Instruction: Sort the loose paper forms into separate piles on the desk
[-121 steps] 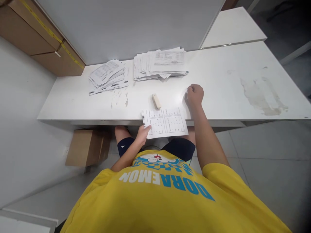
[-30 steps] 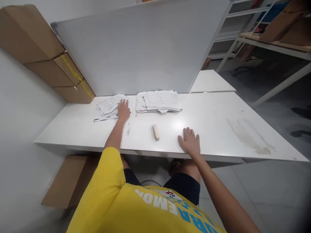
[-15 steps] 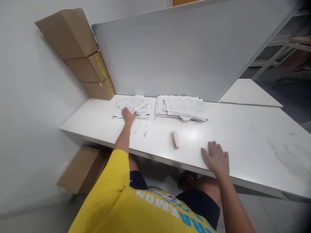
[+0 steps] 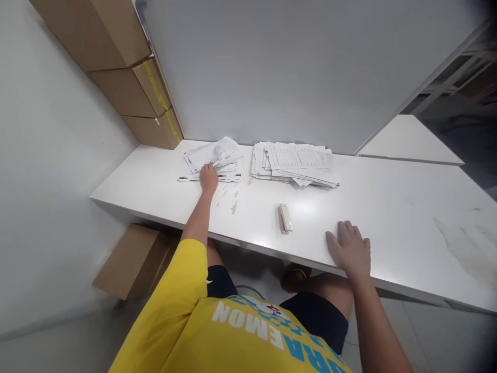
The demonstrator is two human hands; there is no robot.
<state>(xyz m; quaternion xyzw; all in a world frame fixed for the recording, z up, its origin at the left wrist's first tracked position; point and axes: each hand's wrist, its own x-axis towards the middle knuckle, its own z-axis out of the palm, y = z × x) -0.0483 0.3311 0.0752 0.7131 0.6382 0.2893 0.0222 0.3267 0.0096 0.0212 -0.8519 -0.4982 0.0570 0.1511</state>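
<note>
My left hand [image 4: 208, 177] reaches far forward onto the left pile of printed papers [image 4: 213, 161], fingers curled on the front edge of its top sheets, which are lifted slightly. My right hand [image 4: 350, 250] lies flat and open on the white table [image 4: 388, 207] near its front edge, holding nothing. A beige stapler [image 4: 285, 217] lies on the table between my hands, touched by neither. A second, larger pile of printed sheets [image 4: 293, 163] sits to the right of the first.
A grey partition board [image 4: 272, 67] stands along the table's back edge. Stacked cardboard boxes [image 4: 116, 62] lean at the back left corner. Another cardboard box [image 4: 132, 261] sits on the floor under the table. A stain [image 4: 462, 248] marks the table's right part.
Four seconds ago my left hand held a sheet at the table's front edge; that sheet is gone and the hand now grips the left pile's top sheets. My right hand went from curled to flat.
</note>
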